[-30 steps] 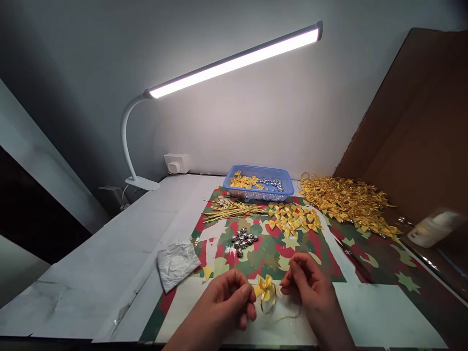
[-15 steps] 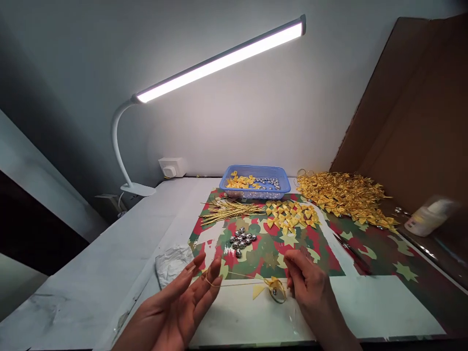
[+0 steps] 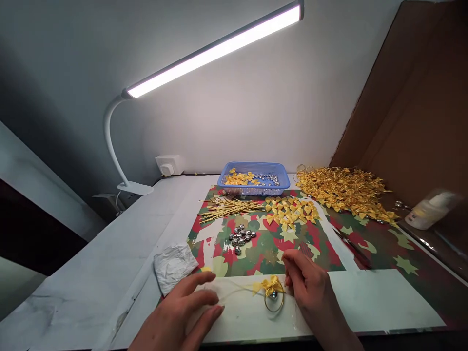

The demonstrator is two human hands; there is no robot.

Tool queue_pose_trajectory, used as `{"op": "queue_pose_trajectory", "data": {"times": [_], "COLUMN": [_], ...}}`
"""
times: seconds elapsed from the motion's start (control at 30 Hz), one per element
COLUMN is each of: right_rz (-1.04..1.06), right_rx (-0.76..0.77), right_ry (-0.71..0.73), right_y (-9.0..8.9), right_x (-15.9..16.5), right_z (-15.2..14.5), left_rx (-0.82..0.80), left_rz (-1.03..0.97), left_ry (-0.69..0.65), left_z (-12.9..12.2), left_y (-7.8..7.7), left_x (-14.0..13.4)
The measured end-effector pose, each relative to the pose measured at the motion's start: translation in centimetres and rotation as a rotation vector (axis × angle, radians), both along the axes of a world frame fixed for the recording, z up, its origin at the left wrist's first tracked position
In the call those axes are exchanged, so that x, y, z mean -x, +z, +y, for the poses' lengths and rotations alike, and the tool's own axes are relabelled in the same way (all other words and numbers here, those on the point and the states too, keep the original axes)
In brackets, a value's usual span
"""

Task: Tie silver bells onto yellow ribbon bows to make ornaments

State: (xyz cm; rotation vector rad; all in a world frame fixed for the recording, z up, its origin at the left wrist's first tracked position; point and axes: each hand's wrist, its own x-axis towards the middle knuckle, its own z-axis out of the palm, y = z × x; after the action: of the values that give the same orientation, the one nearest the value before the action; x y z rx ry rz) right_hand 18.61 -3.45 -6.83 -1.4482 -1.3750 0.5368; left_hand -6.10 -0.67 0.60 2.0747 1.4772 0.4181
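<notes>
My left hand hovers palm down over the white sheet, its fingers apart and holding nothing. Faint, blurred cord strands stretch from near its fingertips to a yellow ribbon bow. A silver jingle bell sits below the bow, with a thin gold ring around it. Just right of these, my right hand is closed in a pinch. What lies between its fingertips is hidden, and the ring's right side comes close to those fingers.
Silver bells, gold cords and yellow bows lie on the patterned sheet. Behind them stands a blue basket. A heap of finished bows, scissors, a white bottle, crumpled tissue and a lamp surround them.
My left hand has turned from palm up to palm down, and the cord loop has come off its fingers. The bow with its ring has swung slightly; my right hand stays pinched in place.
</notes>
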Motion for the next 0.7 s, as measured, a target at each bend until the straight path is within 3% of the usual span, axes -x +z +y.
{"op": "queue_pose_trajectory", "data": {"times": [0.1, 0.27, 0.43, 0.57, 0.63, 0.7], "right_rz": [-0.006, -0.026, -0.046, -0.113, -0.114, -0.091], "right_rx": [0.001, -0.025, -0.053, -0.099, -0.117, -0.139], "right_ry": [0.014, -0.001, -0.023, -0.02, -0.035, -0.066], "right_y": [0.0, 0.0, 0.4, 0.5, 0.5, 0.6], "right_x": [-0.1, -0.1, 0.0, -0.2, -0.1, 0.1], "right_z": [-0.1, -0.1, 0.1, 0.1, 0.1, 0.0], "left_rx": [-0.015, -0.07, -0.033, 0.308, 0.527, 0.643], "left_rz": [-0.007, 0.003, -0.043, -0.237, -0.421, -0.536], "left_ry": [0.004, -0.202, -0.208, -0.125, -0.034, 0.045], "left_z": [0.3, 1.4, 1.2, 0.3, 0.0, 0.1], "left_y": [0.0, -1.6, -2.0, -1.0, -1.1, -1.5], "left_x": [-2.5, -6.9, -7.1, -6.3, -6.5, -7.0]}}
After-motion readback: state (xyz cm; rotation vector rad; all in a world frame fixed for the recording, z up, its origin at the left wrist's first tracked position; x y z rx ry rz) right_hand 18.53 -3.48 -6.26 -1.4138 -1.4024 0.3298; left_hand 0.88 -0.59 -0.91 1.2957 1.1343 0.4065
